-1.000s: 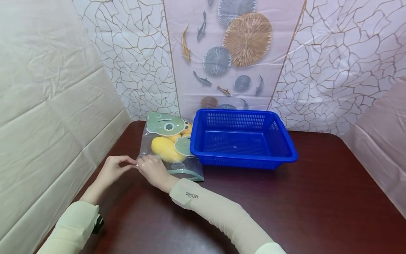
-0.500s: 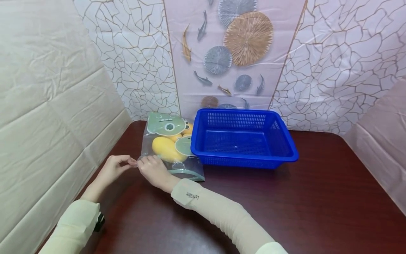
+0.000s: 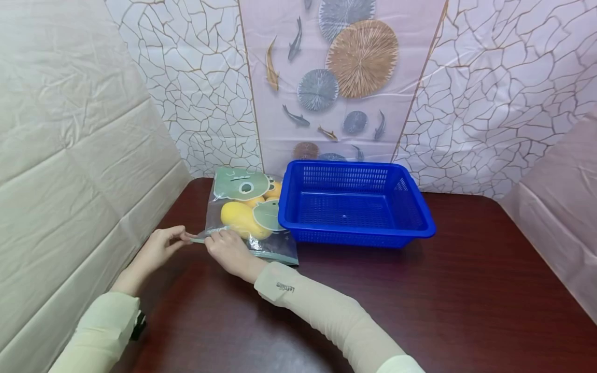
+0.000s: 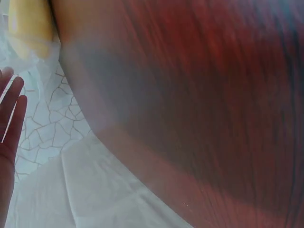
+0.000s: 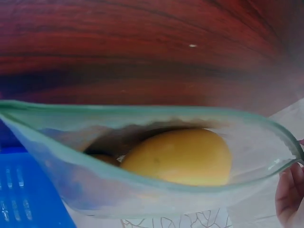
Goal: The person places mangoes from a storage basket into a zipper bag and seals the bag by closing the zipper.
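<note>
A clear zip bag (image 3: 240,182) printed with green cartoon animals lies at the left of the table, with several yellow mangoes (image 3: 242,218) inside. My left hand (image 3: 158,251) pinches the left end of its green-edged opening between thumb and fingertips. Close beside it, my right hand (image 3: 230,253) grips the same edge with curled fingers. In the right wrist view the bag's mouth (image 5: 142,110) gapes, and a mango (image 5: 180,156) shows inside. The left wrist view catches only some fingers (image 4: 15,116) of my left hand, below a mango (image 4: 31,23) in the bag.
A blue plastic basket (image 3: 356,231) with slotted walls stands against the bag's right side, overlapping it in the head view. The dark red-brown table (image 3: 420,305) extends to the front and right. Pale cloth walls (image 3: 84,171) rise along the left and back.
My left hand has moved slightly left, away from the right hand, and a short stretch of green bag edge now shows between them. The right hand stays on the edge; the basket has not moved.
</note>
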A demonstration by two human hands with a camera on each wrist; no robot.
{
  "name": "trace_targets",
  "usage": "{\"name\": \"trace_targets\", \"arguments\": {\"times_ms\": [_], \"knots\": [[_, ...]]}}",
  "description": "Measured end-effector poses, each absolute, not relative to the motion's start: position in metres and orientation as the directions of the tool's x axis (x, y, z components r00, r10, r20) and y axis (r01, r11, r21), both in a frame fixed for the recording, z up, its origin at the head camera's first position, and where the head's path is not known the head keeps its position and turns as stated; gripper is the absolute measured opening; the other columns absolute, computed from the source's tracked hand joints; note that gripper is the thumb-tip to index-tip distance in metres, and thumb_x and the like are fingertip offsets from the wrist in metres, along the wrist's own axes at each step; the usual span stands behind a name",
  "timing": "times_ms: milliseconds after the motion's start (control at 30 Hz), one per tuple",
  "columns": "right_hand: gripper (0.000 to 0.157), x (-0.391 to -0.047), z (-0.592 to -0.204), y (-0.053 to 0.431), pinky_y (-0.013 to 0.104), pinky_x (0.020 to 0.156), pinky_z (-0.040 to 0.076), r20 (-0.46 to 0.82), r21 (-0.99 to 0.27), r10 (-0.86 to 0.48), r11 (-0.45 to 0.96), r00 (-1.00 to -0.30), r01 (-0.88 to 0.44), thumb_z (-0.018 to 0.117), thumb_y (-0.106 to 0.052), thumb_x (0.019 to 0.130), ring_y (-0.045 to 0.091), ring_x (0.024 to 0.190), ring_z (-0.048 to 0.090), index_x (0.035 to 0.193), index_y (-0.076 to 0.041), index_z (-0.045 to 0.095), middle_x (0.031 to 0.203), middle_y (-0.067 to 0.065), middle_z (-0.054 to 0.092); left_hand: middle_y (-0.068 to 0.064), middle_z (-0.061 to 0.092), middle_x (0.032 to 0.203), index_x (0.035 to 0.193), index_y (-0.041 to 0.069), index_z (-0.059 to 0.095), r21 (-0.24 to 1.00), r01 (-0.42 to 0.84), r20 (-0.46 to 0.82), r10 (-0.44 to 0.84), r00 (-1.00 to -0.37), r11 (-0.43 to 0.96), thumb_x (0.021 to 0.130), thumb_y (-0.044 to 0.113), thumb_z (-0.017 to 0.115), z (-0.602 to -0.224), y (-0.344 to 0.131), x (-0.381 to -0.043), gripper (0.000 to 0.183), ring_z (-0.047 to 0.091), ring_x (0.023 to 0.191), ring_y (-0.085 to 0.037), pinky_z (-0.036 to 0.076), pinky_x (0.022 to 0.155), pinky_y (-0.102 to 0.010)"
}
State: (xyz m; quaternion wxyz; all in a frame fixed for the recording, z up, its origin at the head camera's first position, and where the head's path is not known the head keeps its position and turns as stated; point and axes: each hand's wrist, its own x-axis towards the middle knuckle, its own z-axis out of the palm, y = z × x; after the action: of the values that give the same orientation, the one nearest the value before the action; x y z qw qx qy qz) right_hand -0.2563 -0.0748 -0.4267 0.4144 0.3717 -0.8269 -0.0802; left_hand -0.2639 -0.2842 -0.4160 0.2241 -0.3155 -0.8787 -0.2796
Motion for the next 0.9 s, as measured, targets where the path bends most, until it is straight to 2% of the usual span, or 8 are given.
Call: {"name": "trace_targets", "arguments": {"times_ms": [100,300,400,667,900], "knots": [[0.014,-0.256,-0.428,-0.071,0.019,0.063,0.046,0.613,0.449,-0.691,0.704,-0.383,-0.551,0.056,-0.013,0.089,0.007,0.074,0.059,0.079,-0.021,0.062,0.081,-0.009,0.063,-0.008,0.073,0.08,0.071,0.011,0.054,0.319,0.678,0.557,0.448,-0.699,0.662,0.074,-0.011,0.071,-0.415,-0.289,-0.263,0.027,0.069,0.077,-0.013,0.043,0.069,-0.004],[0.012,-0.256,-0.429,-0.062,0.02,0.064,0.046,0.564,0.447,-0.706,0.697,-0.427,-0.561,0.056,-0.011,0.087,0.008,0.077,0.058,0.08,-0.02,0.061,0.082,-0.008,0.062,-0.008,0.074,0.082,0.07,0.012,0.051,0.269,0.676,0.563,0.457,-0.688,0.686,0.071,-0.015,0.071,-0.416,-0.301,-0.265,0.033,0.07,0.076,-0.018,0.041,0.07,-0.002],[0.012,-0.256,-0.432,-0.058,0.02,0.064,0.047,0.56,0.45,-0.71,0.694,-0.428,-0.562,0.056,-0.012,0.086,0.009,0.078,0.059,0.08,-0.02,0.061,0.083,-0.007,0.062,-0.008,0.074,0.081,0.069,0.011,0.05,0.242,0.675,0.57,0.461,-0.68,0.697,0.07,-0.015,0.071,-0.418,-0.306,-0.266,0.034,0.07,0.073,-0.021,0.042,0.068,-0.004],[0.013,-0.256,-0.438,-0.048,0.02,0.063,0.047,0.571,0.464,-0.714,0.688,-0.406,-0.557,0.056,-0.01,0.085,0.008,0.077,0.06,0.079,-0.02,0.061,0.08,-0.007,0.062,-0.005,0.073,0.073,0.066,0.012,0.044,0.207,0.668,0.581,0.46,-0.672,0.715,0.066,-0.016,0.073,-0.422,-0.313,-0.269,0.04,0.069,0.069,-0.016,0.043,0.06,-0.015],[0.013,-0.253,-0.438,-0.039,0.02,0.064,0.047,0.545,0.477,-0.729,0.676,-0.414,-0.561,0.055,-0.009,0.086,0.008,0.077,0.058,0.08,-0.02,0.061,0.08,-0.008,0.061,-0.007,0.073,0.074,0.067,0.01,0.044,0.201,0.666,0.568,0.468,-0.677,0.719,0.065,-0.014,0.075,-0.422,-0.316,-0.272,0.039,0.069,0.07,-0.019,0.042,0.06,-0.015]]}}
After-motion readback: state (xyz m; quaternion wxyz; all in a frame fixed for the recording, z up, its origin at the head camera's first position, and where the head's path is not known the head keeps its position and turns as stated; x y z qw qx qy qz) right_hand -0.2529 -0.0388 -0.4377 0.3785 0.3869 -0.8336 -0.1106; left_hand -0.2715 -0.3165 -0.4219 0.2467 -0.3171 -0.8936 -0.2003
